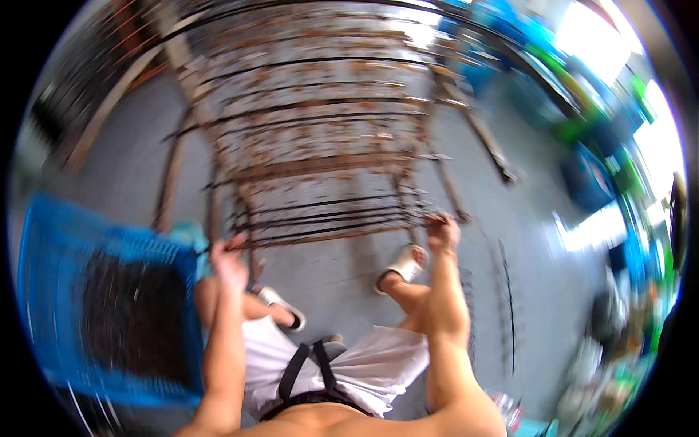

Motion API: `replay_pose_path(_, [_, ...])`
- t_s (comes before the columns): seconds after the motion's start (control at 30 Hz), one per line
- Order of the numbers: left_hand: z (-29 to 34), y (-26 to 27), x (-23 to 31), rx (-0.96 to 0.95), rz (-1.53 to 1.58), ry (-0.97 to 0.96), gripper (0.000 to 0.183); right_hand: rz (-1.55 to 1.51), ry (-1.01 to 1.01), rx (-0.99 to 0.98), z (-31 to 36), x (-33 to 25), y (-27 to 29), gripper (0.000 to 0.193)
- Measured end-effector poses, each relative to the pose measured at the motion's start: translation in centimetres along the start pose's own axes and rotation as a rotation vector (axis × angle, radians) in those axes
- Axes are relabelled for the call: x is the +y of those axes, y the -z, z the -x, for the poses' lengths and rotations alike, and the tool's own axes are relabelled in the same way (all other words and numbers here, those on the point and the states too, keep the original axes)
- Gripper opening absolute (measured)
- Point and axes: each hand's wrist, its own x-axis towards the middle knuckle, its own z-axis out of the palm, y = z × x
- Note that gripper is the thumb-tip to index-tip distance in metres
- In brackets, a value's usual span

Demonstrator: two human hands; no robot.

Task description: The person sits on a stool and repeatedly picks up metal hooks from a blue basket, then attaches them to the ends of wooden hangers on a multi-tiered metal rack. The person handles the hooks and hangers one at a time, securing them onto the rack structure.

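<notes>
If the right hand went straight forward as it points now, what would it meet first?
Probably the slanting brown rack leg just ahead of the right hand, though blur leaves the depth unclear.

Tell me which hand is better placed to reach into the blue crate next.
Probably the left hand: it is near the left side of the rack, close to the blue crate, while the right hand is at the right side.

Brown rack (313, 167), blue crate (51, 291), white shorts (389, 357)
</notes>
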Motion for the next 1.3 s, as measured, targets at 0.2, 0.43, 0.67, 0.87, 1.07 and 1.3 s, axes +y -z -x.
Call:
replay_pose_path(0.2, [-2.3,2.5,-4.8,0.347,-0.023,0.074,0.024,0.024,-0.088,-0.26,-1.9,0.2,5.5,0.032])
replay_pose_path(0.43, [2.1,5.4,-3.7,0.492,-0.6,-0.084,0.036,0.454,-0.109,0.452,-1.5,-0.1,4.8,0.033])
replay_pose_path(0.67, [3.9,15.7,13.5,0.526,-1.946,-0.246,0.037,0.922,0.158,-0.099,22.4,7.7,-3.5,0.015])
replay_pose_path(0.87, [2.0,19.4,14.2,0.054,-2.024,0.212,0.041,0.878,-0.392,-0.54,34.0,20.1,-9.0,0.022])
replay_pose_path(1.07, [3.7,20.2,18.4,-0.021,-1.718,0.072,0.028,0.84,-0.506,-0.863,36.4,25.9,-17.3,0.019])
replay_pose_path(1.3, [9.1,17.0,18.8,0.238,-1.099,-0.419,0.021,0.986,-0.885,-1.025,42.2,35.6,-22.1,0.04])
